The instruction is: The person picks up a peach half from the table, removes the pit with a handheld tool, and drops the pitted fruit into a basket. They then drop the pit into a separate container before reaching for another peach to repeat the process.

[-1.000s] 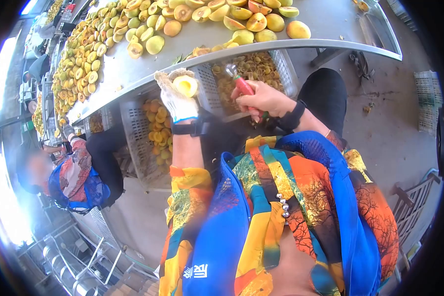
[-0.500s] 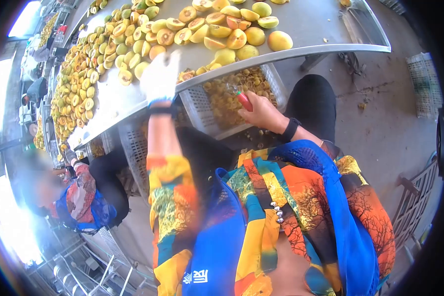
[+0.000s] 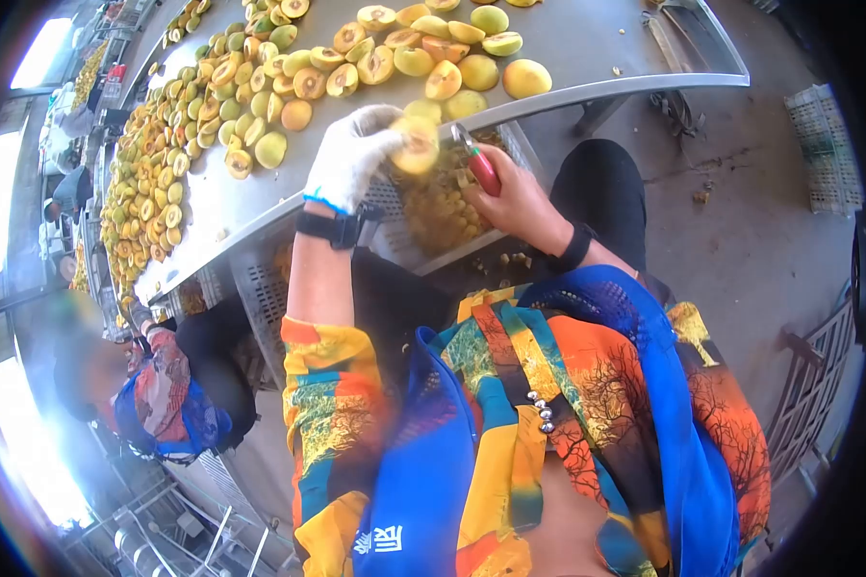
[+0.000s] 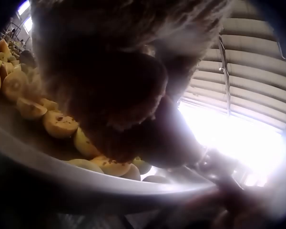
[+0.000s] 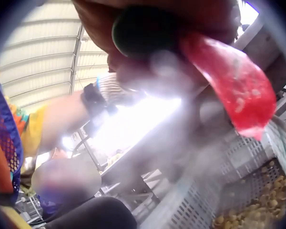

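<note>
My left hand (image 3: 351,159), in a white knitted glove with a blue cuff, pinches a yellow peach half (image 3: 417,144) whose cut face shows a brownish centre. The half is above the table's front edge; in the left wrist view the glove is dark against the light. My bare right hand (image 3: 520,197) grips the red handle of a pitting tool (image 3: 483,171) with a green band and a metal head. That head points up close beside the peach half. In the right wrist view the red handle (image 5: 233,81) juts out of the fist.
Many peach halves (image 3: 154,183) cover the metal table (image 3: 587,58), which has a raised edge. Under it stands a white slotted crate (image 3: 524,149) with small yellowish pieces inside. Another crate (image 3: 260,288) is further left. A seated person (image 3: 178,394) works at the left.
My left hand had a hollowed peach half, reached out over the table, and is back near the right hand with a different half. The right hand still holds the tool.
</note>
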Demonstrator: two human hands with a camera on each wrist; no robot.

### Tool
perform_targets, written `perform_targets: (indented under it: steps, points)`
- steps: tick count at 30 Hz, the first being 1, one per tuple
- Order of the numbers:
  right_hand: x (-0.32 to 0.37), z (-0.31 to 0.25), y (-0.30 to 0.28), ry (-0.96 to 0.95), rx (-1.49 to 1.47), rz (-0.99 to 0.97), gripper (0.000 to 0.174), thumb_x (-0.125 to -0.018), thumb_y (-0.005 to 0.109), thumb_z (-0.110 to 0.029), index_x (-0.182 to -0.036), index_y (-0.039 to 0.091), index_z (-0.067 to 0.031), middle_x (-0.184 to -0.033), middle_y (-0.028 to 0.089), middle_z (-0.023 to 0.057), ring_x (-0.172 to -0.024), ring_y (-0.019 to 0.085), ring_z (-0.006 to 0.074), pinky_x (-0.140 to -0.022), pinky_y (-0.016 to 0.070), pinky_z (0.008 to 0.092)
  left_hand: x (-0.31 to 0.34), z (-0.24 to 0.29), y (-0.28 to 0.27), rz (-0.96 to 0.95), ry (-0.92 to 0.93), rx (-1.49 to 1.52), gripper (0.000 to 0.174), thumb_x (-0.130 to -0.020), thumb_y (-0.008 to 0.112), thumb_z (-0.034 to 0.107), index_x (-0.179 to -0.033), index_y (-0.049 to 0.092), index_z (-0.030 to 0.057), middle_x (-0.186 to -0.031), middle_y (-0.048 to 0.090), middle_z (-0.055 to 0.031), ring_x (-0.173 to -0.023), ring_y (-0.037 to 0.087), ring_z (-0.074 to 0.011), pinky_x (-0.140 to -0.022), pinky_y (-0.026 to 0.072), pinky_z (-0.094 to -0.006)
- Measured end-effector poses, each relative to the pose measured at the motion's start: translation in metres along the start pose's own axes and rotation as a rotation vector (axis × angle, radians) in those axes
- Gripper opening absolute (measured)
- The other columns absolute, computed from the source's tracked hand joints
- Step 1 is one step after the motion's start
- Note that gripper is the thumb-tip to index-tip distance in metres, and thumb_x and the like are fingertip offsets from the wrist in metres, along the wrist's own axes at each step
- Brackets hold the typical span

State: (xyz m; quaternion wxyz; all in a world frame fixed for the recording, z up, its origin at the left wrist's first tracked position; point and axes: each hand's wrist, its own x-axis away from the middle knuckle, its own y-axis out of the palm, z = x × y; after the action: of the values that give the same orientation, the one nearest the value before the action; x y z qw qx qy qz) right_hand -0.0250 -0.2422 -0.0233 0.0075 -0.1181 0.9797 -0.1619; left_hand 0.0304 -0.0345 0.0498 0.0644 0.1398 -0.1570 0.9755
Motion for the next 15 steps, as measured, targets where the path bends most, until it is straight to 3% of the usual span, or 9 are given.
perform_targets:
  steps: [1, 2, 5, 6, 9, 10, 13, 15]
  points:
    - [-0.004, -0.006, 0.003, -0.003, -0.071, 0.010, 0.046, -0.079, 0.063, -0.019, -0.118, 0.047, -0.0011, -0.083, 0.065, 0.0181, -0.077, 0.064, 0.0356, -0.071, 0.0502, 0.0396, 0.010, 0.000, 0.004, -0.035, 0.020, -0.032, 0.035, -0.075, 0.065, 0.011, -0.106, 0.060, -0.0057, -0.095, 0.065, -0.0085, -0.084, 0.061, -0.0142, -0.074, 0.0489, -0.0252]
    - [-0.006, -0.014, 0.003, -0.012, -0.157, -0.009, 0.041, -0.081, 0.063, -0.017, -0.116, 0.048, -0.0002, -0.079, 0.065, 0.0131, -0.067, 0.064, 0.0274, -0.064, 0.0510, 0.0354, 0.019, 0.002, 0.009, -0.073, 0.015, 0.010, 0.035, -0.077, 0.065, 0.009, -0.107, 0.059, -0.0060, -0.098, 0.065, -0.0099, -0.089, 0.060, -0.0134, -0.079, 0.0477, -0.0257]
    - [-0.006, -0.022, 0.012, 0.146, -0.462, -0.120, 0.036, -0.083, 0.061, -0.013, -0.114, 0.048, -0.0004, -0.075, 0.063, 0.0082, -0.061, 0.060, 0.0147, -0.053, 0.0485, 0.0290, 0.031, -0.017, 0.017, 0.054, 0.071, 0.206, 0.030, -0.083, 0.064, 0.015, -0.109, 0.061, 0.0031, -0.096, 0.066, -0.0037, -0.074, 0.062, -0.0078, -0.052, 0.0450, -0.0181]
    - [-0.006, -0.018, 0.018, 0.130, -0.540, -0.107, 0.030, -0.085, 0.059, -0.011, -0.111, 0.048, -0.0010, -0.071, 0.060, 0.0055, -0.057, 0.056, 0.0067, -0.044, 0.0426, 0.0223, 0.036, -0.022, 0.022, 0.111, 0.070, 0.384, 0.026, -0.085, 0.063, 0.015, -0.108, 0.061, 0.0033, -0.097, 0.066, -0.0044, -0.080, 0.063, -0.0103, -0.058, 0.0487, -0.0207]
    - [0.000, -0.020, 0.021, 0.153, -0.754, -0.202, 0.030, -0.085, 0.061, -0.012, -0.110, 0.047, -0.0015, -0.071, 0.059, 0.0055, -0.054, 0.054, 0.0070, -0.040, 0.0398, 0.0216, 0.045, -0.034, 0.046, 0.243, 0.145, 0.658, 0.024, -0.086, 0.062, 0.013, -0.107, 0.062, 0.0028, -0.097, 0.066, -0.0058, -0.083, 0.063, -0.0121, -0.064, 0.0510, -0.0232]
    - [0.000, -0.024, 0.019, 0.161, -0.731, -0.216, 0.030, -0.086, 0.061, -0.012, -0.110, 0.047, -0.0015, -0.072, 0.059, 0.0053, -0.053, 0.053, 0.0070, -0.041, 0.0398, 0.0216, 0.045, -0.040, 0.048, 0.320, 0.092, 0.619, 0.022, -0.085, 0.062, 0.010, -0.106, 0.063, 0.0019, -0.097, 0.065, -0.0063, -0.084, 0.063, -0.0125, -0.066, 0.0508, -0.0239]
    - [0.001, -0.030, 0.014, 0.154, -0.613, -0.206, 0.030, -0.087, 0.061, -0.013, -0.111, 0.047, -0.0013, -0.072, 0.059, 0.0050, -0.051, 0.052, 0.0070, -0.040, 0.0398, 0.0214, 0.054, -0.041, 0.043, 0.268, 0.078, 0.462, 0.022, -0.085, 0.060, 0.008, -0.105, 0.063, 0.0013, -0.097, 0.065, -0.0066, -0.084, 0.062, -0.0129, -0.068, 0.0506, -0.0247]
    - [-0.003, -0.026, 0.018, 0.092, -0.483, -0.146, 0.031, -0.087, 0.061, -0.014, -0.111, 0.047, -0.0013, -0.072, 0.059, 0.0047, -0.051, 0.051, 0.0069, -0.040, 0.0396, 0.0208, 0.059, -0.033, 0.040, 0.220, 0.022, 0.364, 0.022, -0.085, 0.059, 0.006, -0.105, 0.063, -0.0008, -0.097, 0.065, -0.0074, -0.085, 0.061, -0.0138, -0.076, 0.0493, -0.0260]
